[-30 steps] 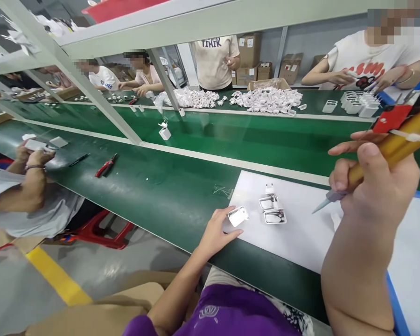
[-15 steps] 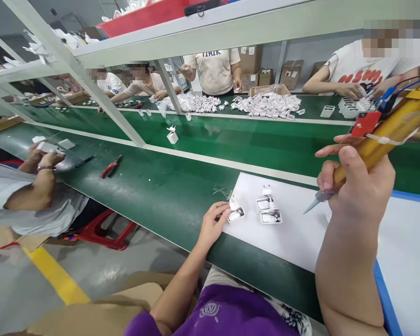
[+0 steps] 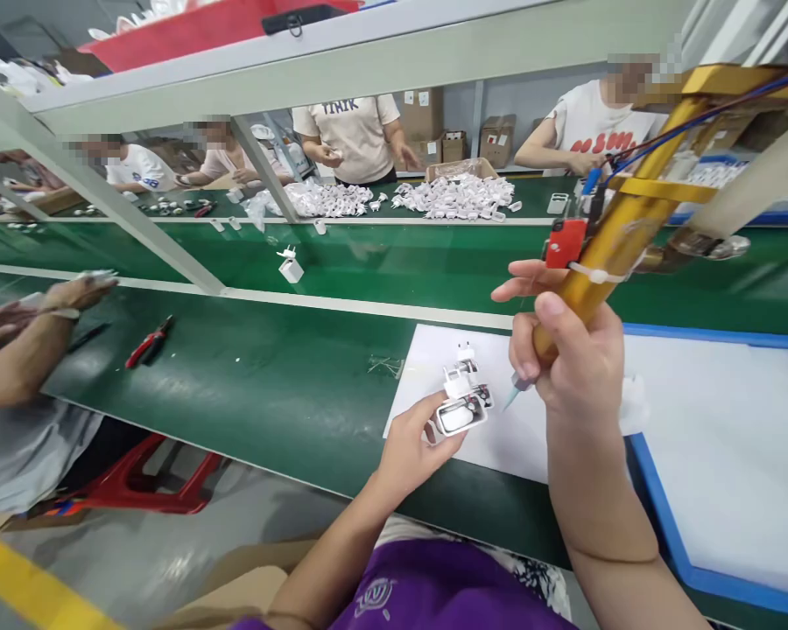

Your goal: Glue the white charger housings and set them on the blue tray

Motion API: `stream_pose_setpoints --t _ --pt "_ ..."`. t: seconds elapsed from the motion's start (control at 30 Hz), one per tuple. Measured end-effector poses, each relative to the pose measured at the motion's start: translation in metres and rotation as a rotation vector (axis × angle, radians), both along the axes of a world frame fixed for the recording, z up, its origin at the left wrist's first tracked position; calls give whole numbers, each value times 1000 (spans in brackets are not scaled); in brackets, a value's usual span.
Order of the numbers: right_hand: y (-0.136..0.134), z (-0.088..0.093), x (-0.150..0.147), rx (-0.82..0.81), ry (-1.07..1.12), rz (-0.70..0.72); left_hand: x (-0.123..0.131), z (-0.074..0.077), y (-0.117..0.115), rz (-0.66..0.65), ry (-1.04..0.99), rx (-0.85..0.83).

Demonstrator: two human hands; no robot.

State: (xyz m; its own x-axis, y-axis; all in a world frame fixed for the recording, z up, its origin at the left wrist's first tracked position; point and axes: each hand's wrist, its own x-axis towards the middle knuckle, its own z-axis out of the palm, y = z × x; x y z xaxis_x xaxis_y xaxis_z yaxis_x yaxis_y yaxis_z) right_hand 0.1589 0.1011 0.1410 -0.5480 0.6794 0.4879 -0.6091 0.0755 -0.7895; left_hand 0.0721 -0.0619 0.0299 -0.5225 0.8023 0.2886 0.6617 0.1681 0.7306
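My left hand (image 3: pixel 412 444) grips an open white charger housing (image 3: pixel 460 422) by its sides, tilted up above the white sheet (image 3: pixel 512 451). Wires and small components show inside it, and a white plug piece (image 3: pixel 458 385) stands at its far edge. Just behind is another white plug piece (image 3: pixel 466 353), partly hidden by the held housing. My right hand (image 3: pixel 574 350) is wrapped round a gold glue dispenser (image 3: pixel 621 232) with a red switch (image 3: pixel 566 243) strapped on. Its pale nozzle (image 3: pixel 513 394) points down, just right of the housing and apart from it.
A blue-rimmed tray (image 3: pixel 673 547) lies at the right. Red-handled pliers (image 3: pixel 149 342) rest on the bench to the left. A white adapter (image 3: pixel 291 267) sits on the green belt (image 3: pixel 381 262). Co-workers sit opposite behind heaped white parts (image 3: pixel 460 194); another's arm (image 3: pixel 23 359) is at left.
My left hand has lifted the housing off the sheet and tilted it. My right hand has brought the dispenser's nozzle leftward, close to the housing. The view has shifted right.
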Motion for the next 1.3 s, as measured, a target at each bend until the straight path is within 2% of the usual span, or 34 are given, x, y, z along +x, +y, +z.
stream_pose_setpoints --t 0.23,0.6,0.9,1.07,1.2,1.3 --pt "3 -3 -2 12 -2 -2 10 9 17 -39 89 58" --pt "6 -4 -4 27 -3 -29 11 19 22 -43 99 68" --pt "5 -2 -2 15 -14 -14 15 16 26 -33 -49 -2" --pt "2 -2 -4 9 1 -27 26 10 36 -55 -137 -55" --pt "-2 -1 -4 9 -14 -54 37 2 47 -19 -119 -33" --pt "-3 -1 -3 5 -29 -60 42 -2 53 23 -96 45"
